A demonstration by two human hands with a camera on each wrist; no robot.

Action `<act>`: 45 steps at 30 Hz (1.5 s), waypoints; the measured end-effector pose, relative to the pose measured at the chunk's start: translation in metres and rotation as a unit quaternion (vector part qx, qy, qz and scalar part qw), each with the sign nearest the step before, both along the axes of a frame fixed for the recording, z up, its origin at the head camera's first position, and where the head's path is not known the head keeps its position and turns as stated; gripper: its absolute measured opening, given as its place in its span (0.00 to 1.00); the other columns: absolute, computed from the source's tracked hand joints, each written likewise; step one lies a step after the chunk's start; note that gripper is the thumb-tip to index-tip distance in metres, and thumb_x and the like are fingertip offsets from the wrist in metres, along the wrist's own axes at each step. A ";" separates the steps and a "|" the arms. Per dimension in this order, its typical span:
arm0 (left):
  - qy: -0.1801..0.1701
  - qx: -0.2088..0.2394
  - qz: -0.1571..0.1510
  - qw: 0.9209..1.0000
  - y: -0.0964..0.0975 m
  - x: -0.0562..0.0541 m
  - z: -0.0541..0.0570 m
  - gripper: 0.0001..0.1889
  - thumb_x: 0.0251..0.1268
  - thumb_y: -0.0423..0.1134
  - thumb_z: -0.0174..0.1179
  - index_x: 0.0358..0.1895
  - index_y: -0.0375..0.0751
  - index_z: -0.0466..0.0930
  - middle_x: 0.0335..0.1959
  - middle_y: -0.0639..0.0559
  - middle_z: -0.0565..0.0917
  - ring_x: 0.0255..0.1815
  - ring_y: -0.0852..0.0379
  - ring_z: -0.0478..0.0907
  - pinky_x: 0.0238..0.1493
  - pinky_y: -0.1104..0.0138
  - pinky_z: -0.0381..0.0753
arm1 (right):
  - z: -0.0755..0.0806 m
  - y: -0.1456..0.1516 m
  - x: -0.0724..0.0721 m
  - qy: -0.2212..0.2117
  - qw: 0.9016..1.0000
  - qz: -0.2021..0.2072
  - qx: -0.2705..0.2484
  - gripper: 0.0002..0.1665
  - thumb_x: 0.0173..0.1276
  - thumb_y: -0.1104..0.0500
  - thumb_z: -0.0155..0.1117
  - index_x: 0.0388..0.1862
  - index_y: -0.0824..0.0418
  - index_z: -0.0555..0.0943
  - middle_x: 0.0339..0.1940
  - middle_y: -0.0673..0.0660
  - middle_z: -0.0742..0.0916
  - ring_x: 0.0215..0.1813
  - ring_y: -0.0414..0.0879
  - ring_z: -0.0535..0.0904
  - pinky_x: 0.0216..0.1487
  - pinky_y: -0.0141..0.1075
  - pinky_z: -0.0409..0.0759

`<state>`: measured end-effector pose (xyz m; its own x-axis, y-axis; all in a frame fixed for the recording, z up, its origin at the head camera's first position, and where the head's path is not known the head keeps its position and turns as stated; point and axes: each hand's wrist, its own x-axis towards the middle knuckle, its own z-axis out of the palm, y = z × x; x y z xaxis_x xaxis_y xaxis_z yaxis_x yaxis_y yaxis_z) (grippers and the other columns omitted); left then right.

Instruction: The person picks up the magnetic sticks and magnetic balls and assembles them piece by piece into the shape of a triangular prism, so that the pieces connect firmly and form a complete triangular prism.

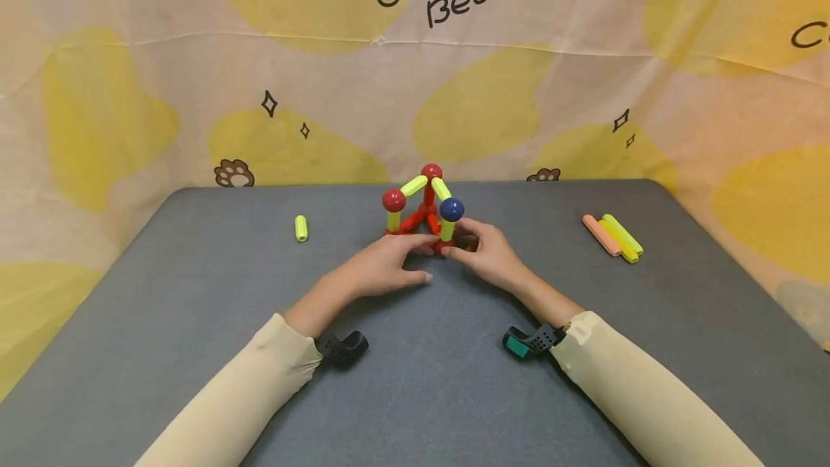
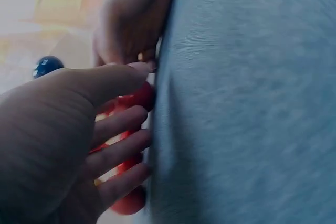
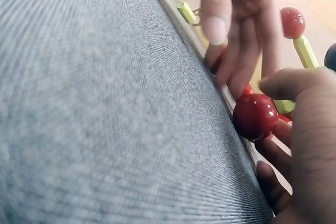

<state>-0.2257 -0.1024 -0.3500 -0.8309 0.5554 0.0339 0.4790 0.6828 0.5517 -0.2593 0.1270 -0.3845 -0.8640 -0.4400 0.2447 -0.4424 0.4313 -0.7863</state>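
A small frame of toy building sticks and balls stands on the table between the two hands. Its base has red sticks and red balls. Yellow-green sticks slope down from a red top ball to another red ball and a blue ball. My right hand curls its thumb and fingers about the front lower red ball below the blue one. The left hand reaches across the front of the base, fingers extended and thumb apart.
A short yellow-green stick lies on the grey table to the left. Over on the right, a salmon stick lies beside yellow and yellow-green sticks. A patterned cloth hangs behind the table's back edge.
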 end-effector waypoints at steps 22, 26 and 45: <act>-0.023 -0.168 0.354 0.920 -0.123 -0.015 0.020 0.33 0.73 0.52 0.57 0.64 0.24 0.67 0.58 0.22 0.73 0.59 0.27 0.73 0.57 0.40 0.75 | -0.004 0.000 -0.002 0.026 0.998 -0.047 0.011 0.19 0.68 0.55 0.71 0.55 0.60 0.82 0.49 0.60 0.89 0.45 0.51 0.87 0.46 0.42 0.85; -0.002 -0.149 0.310 0.939 -0.130 -0.021 0.012 0.23 0.74 0.42 0.56 0.63 0.29 0.74 0.60 0.27 0.77 0.61 0.30 0.75 0.59 0.40 0.74 | -0.003 0.000 -0.003 0.023 0.999 -0.045 -0.004 0.20 0.69 0.56 0.70 0.57 0.61 0.82 0.50 0.61 0.89 0.47 0.53 0.88 0.49 0.47 0.86; 0.284 0.123 0.067 0.949 -0.039 -0.002 0.054 0.20 0.67 0.33 0.66 0.62 0.43 0.81 0.52 0.46 0.85 0.47 0.51 0.78 0.47 0.57 0.80 | -0.001 -0.001 -0.004 0.005 1.000 -0.012 0.003 0.23 0.72 0.59 0.66 0.65 0.59 0.78 0.57 0.60 0.84 0.51 0.53 0.83 0.53 0.44 0.80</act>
